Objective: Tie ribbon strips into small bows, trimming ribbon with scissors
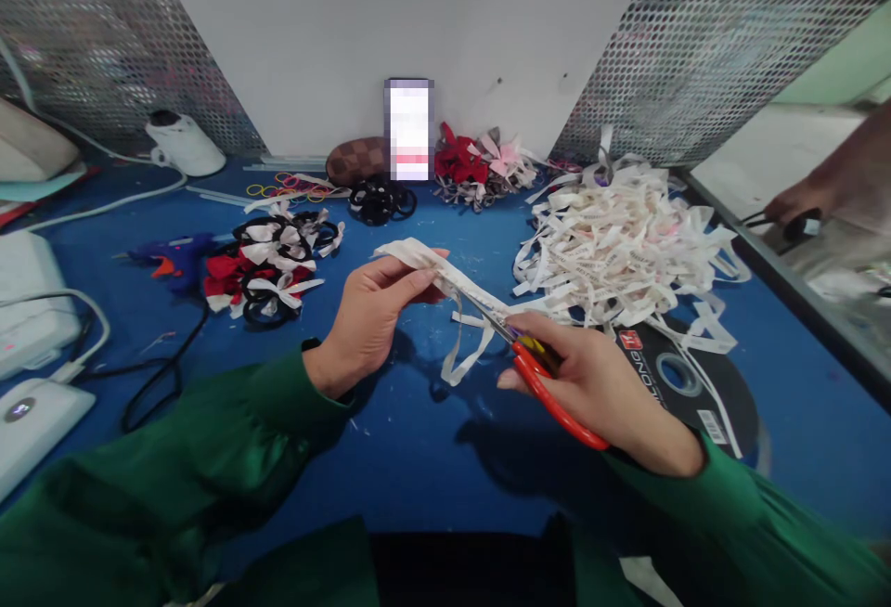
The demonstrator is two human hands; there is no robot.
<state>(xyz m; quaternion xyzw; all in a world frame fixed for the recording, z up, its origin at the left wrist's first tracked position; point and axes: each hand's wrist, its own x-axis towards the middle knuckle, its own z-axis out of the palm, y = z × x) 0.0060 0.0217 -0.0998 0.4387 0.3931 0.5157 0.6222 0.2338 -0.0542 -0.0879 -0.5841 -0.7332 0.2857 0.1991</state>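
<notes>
Between its thumb and fingers, my left hand (380, 310) pinches a white ribbon strip (463, 282) above the blue table. My right hand (591, 375) is wrapped round red-handled scissors (549, 393), whose blades point up and left along the ribbon. How far the blades are parted is hard to tell. A thin loop of ribbon hangs below the blades. To the right lies a large heap of white printed ribbon pieces (613, 245), partly over a black spool (696, 393).
Red, white and black bows (268, 264) lie left, beside a blue glue gun (177, 259) with a cable. A lit phone (409, 129) stands at the back near more bows (484, 161). White power boxes (34, 310) line the left edge. Another person's hand (800, 203) shows far right.
</notes>
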